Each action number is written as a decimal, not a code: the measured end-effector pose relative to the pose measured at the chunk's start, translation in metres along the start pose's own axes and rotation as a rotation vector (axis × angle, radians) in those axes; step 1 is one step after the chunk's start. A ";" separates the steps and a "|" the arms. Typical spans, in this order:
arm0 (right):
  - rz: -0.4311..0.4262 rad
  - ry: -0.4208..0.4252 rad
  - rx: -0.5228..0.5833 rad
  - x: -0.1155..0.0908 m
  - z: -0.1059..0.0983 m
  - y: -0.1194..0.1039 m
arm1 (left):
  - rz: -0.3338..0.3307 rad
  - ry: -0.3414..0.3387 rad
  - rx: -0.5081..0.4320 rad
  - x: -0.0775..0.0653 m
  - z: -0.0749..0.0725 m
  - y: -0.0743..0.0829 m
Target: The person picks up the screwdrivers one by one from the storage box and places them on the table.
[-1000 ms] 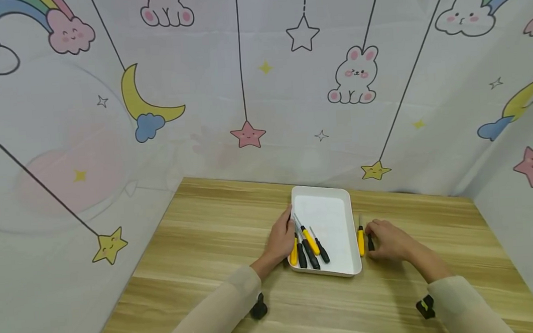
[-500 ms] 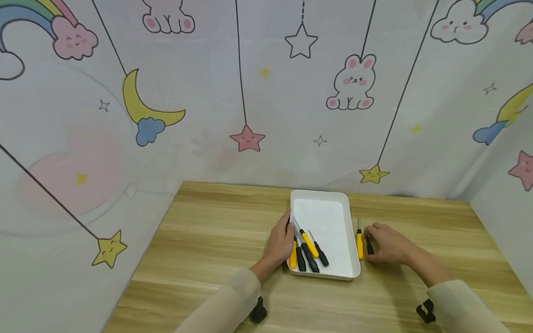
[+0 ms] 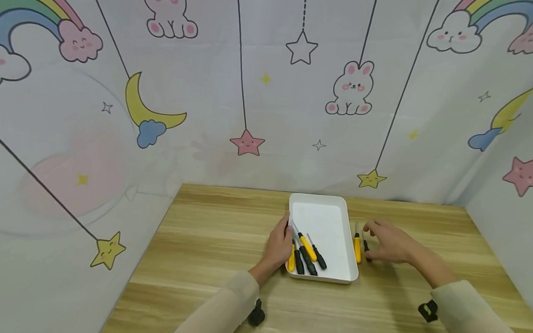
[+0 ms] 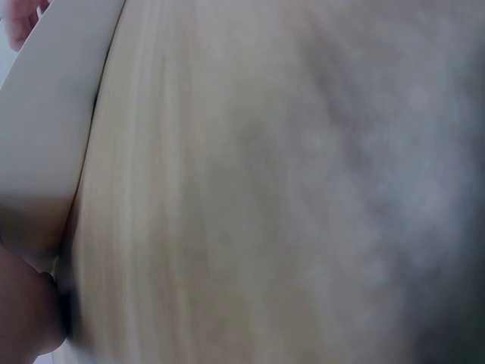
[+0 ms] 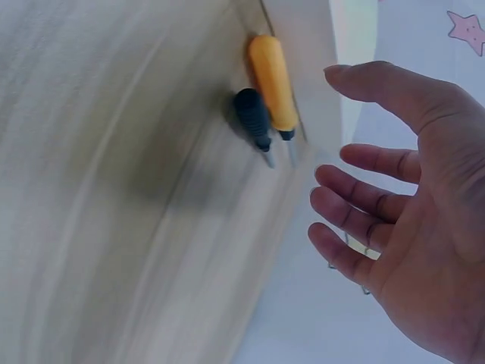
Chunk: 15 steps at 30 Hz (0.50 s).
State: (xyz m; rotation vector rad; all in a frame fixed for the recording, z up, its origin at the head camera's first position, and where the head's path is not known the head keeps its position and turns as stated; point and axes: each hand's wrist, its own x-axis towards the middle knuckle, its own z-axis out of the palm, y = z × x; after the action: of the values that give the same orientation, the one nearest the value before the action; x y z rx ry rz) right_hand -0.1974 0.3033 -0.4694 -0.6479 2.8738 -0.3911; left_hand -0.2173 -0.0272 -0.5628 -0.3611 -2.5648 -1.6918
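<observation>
A white tray (image 3: 323, 219) stands on the table, and my left hand (image 3: 277, 244) grips its left wall. Inside, several yellow- and black-handled screwdrivers (image 3: 307, 247) lie together on the left. Just right of the tray, a yellow-handled screwdriver (image 3: 357, 247) rests on the table, with a black-handled screwdriver (image 5: 252, 117) beside it. My right hand (image 3: 390, 243) hovers at that black one, thumb and fingers spread apart. The right wrist view shows this hand (image 5: 424, 205) holding nothing. In the left wrist view only part of the left hand (image 4: 26, 311) shows, against the tray wall.
The wood-grain table (image 3: 215, 229) meets a white printed cloth (image 3: 281, 110) at the back and sides. Black straps or mounts sit at both wrists, the left one (image 3: 256, 314) low over the table.
My right hand's fingers have spread and come off the black-handled screwdriver beside the tray, which shows more now. The left hand stays on the tray. The head view has tilted slightly up.
</observation>
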 end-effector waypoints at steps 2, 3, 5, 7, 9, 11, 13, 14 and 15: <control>-0.010 0.005 -0.006 0.000 -0.003 -0.002 | 0.000 0.002 -0.001 0.000 0.000 -0.001; -0.015 0.006 -0.012 0.001 -0.004 -0.003 | 0.000 0.003 0.001 0.000 0.000 -0.002; -0.010 0.006 -0.017 0.003 -0.007 -0.006 | 0.007 0.007 0.003 0.000 0.000 -0.002; -0.016 0.008 -0.019 0.005 -0.011 -0.009 | 0.011 0.011 0.002 0.001 0.000 -0.002; -0.026 0.013 -0.020 0.007 -0.015 -0.012 | 0.010 0.012 -0.004 0.002 -0.001 -0.002; -0.028 0.018 -0.020 0.008 -0.018 -0.015 | 0.008 0.010 -0.010 0.003 -0.001 -0.001; -0.038 0.020 -0.023 0.009 -0.020 -0.019 | 0.008 0.010 -0.010 0.002 -0.001 -0.001; -0.038 0.019 -0.026 0.010 -0.021 -0.021 | 0.006 0.007 -0.011 0.002 -0.001 -0.001; -0.037 0.019 -0.030 0.010 -0.022 -0.023 | 0.006 0.005 -0.010 0.001 0.000 0.000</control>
State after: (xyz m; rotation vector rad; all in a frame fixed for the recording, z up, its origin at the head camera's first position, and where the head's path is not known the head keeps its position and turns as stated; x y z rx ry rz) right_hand -0.2021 0.2839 -0.4430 -0.7071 2.8948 -0.3624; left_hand -0.2187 -0.0274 -0.5629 -0.3636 -2.5500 -1.7020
